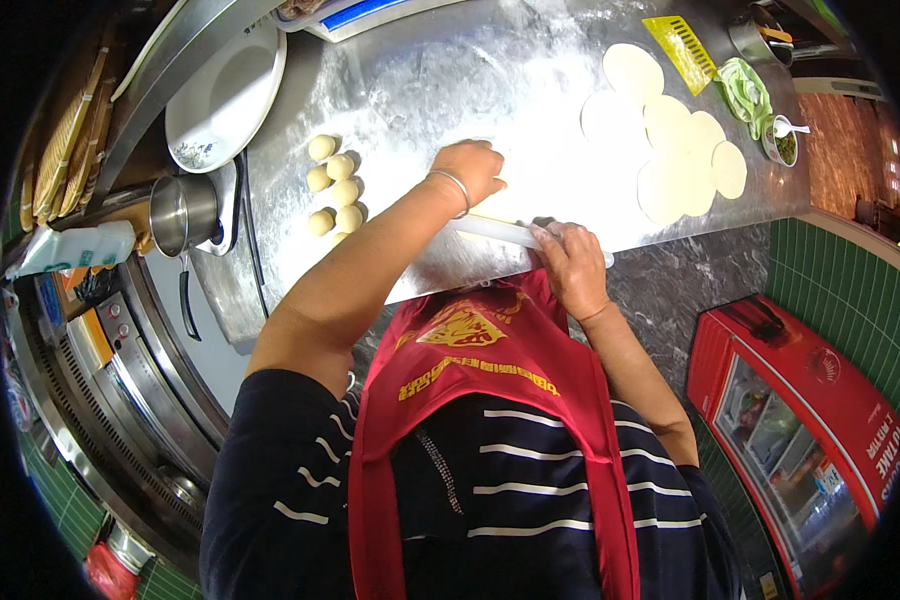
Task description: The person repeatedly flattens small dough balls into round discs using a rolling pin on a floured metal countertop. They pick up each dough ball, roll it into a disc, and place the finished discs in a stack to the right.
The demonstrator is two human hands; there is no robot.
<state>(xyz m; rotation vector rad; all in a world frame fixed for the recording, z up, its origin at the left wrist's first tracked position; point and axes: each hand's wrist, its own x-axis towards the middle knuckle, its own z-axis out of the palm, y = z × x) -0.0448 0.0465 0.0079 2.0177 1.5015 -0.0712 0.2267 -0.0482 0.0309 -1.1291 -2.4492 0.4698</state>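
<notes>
My right hand (576,268) grips one end of a white rolling pin (499,231) near the front edge of the steel worktop (435,276). The pin's other end reaches below my left wrist. With its fingers curled, my left hand (469,169) is low over the floured surface, at a pale patch of dough (491,208). Glare washes out the area around its fingertips, so what they hold is unclear. Several dough balls (340,166) stand in a cluster to the left. Flat round dough sheets (679,161) lie at the right, some overlapping.
A yellow scraper (679,52), green plastic bag (745,94) and small bowl with a white spoon (782,146) are at the far right. At left are a large white plate (229,94) and a steel saucepan (184,214). A red display fridge (802,405) stands lower right.
</notes>
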